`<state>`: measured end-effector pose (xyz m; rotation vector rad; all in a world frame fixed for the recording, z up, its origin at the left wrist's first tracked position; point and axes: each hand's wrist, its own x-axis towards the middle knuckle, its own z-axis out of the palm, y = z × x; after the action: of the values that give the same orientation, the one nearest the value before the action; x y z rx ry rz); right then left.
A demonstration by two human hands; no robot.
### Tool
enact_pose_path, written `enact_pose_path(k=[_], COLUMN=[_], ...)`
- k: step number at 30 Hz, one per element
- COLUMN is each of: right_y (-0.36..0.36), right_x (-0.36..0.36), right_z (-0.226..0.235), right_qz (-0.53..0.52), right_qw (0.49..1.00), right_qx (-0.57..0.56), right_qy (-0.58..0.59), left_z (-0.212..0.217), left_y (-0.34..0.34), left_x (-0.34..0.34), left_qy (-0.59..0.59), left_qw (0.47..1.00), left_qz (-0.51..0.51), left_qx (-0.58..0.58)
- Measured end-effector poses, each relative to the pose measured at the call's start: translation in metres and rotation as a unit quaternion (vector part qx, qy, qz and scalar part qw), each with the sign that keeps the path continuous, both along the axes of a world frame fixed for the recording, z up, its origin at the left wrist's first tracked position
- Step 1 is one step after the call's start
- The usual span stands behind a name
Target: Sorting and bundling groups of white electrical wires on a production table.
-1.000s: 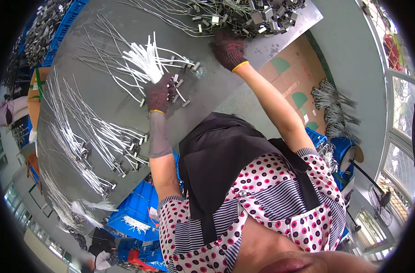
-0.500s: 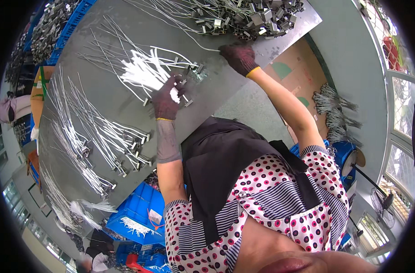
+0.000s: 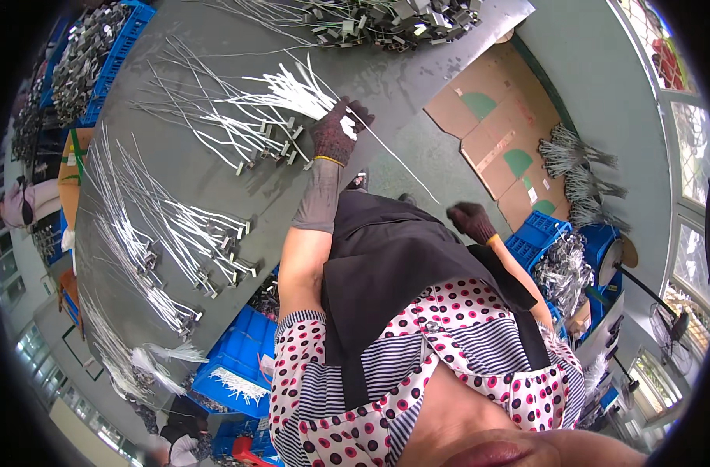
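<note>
Maroon-gloved left hand (image 3: 336, 135) clamps a fan of slim white tubes (image 3: 297, 92)!

From the head view: the left hand is out over the dark grey metal tabletop (image 3: 238, 194), fingers wrapped tight around the tubes, white ends peeking through the grip, the fan spreading up and to the left. And look, one long thin white strand (image 3: 398, 162) slants from that hand down to the right, past the table edge! Its lower end stops near the maroon-gloved right hand (image 3: 472, 221), which hangs beyond the table by the black apron (image 3: 394, 257); those fingers look bunched, but whether they close on anything, I cannot tell.

Just left of the gripping hand lie white-sleeved wires with grey metal blocks (image 3: 269, 148). Further left, two more wire bundles (image 3: 176, 241). Up top, a heaped pile of grey metal blocks (image 3: 394, 22)!
</note>
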<state>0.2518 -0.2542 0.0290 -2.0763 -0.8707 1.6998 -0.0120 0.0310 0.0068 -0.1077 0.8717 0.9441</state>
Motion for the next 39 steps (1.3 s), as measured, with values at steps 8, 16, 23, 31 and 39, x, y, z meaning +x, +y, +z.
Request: enact_pose_path(k=[8,16,23,31,39], right_y=[-0.141,-0.107,0.031,0.174,0.206], right_x=[0.025,0.022,-0.012,-0.12,-0.13], right_z=[-0.024,0.014,0.0,0.054,0.04], right_qz=[-0.033,-0.1,-0.022,-0.05,0.058], right_qw=[0.981,0.979,0.984,0.99,0.985], right_qx=[0.009,-0.031,0.096,0.097,0.114], right_qy=[-0.189,-0.177,-0.151,0.084,0.117], left_z=[0.04,0.051,0.036,0.06,0.019], left_y=[0.019,0.01,-0.02,-0.027,0.004], left_x=[-0.007,-0.013,-0.014,-0.004,-0.085], left_qy=[0.039,0.098,0.109,0.214,0.495], left_qw=[0.99,0.989,0.975,0.947,0.793], left_qz=[0.065,0.059,-0.09,-0.057,-0.159], left_qx=[0.12,0.094,0.174,0.233,0.318])
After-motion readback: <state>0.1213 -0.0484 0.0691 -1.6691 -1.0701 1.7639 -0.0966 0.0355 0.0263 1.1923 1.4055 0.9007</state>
